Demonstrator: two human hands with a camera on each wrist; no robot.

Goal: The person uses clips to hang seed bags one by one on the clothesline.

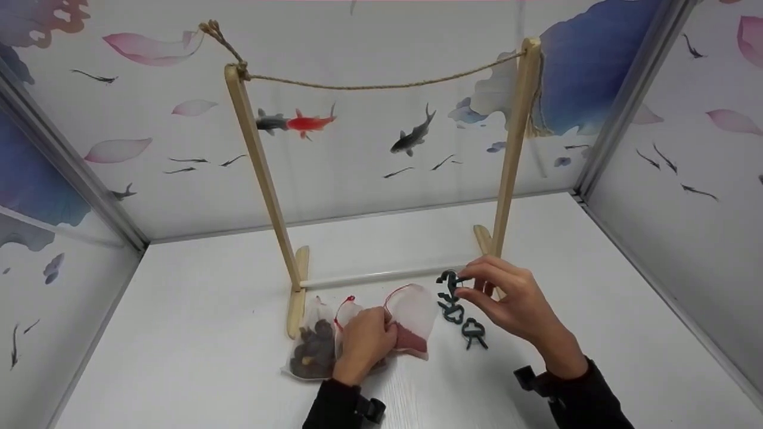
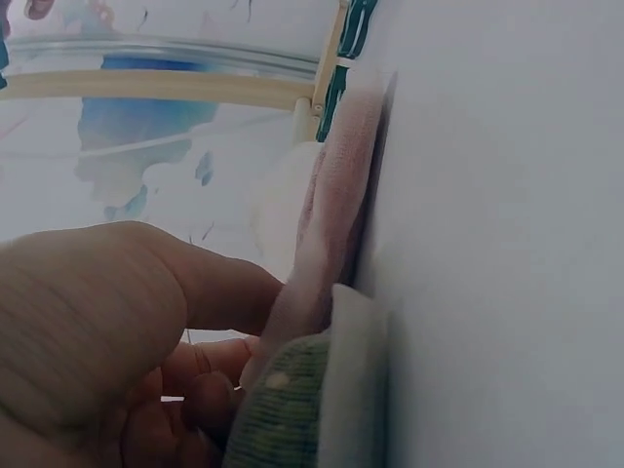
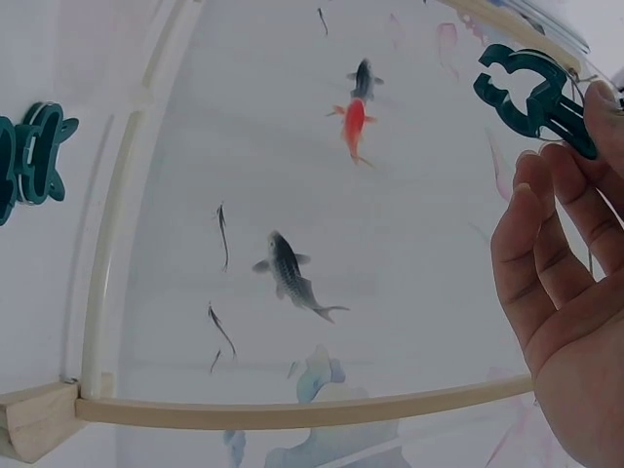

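My right hand (image 1: 506,292) pinches the handles of a dark green plastic clip (image 3: 531,93) between thumb and fingers. The clip's jaws stand apart, above the tabletop. Below it lie more green clips, one a plant clip (image 1: 474,330) with spread handles. My left hand (image 1: 366,339) is low over the drawstring mesh bags, its thumb and fingers pinching at the edge of a mesh bag with reddish contents (image 1: 411,341). A middle bag with a red cord (image 1: 350,307) is mostly hidden under this hand. At its left lies a mesh bag with dark lumps (image 1: 313,348).
A wooden frame stands behind the bags, with a left post (image 1: 262,173), a right post (image 1: 512,155) and a white bottom bar (image 1: 381,276). A twine line (image 1: 357,87) sags between the post tops. Printed panels (image 1: 369,173) enclose the white table (image 1: 197,333).
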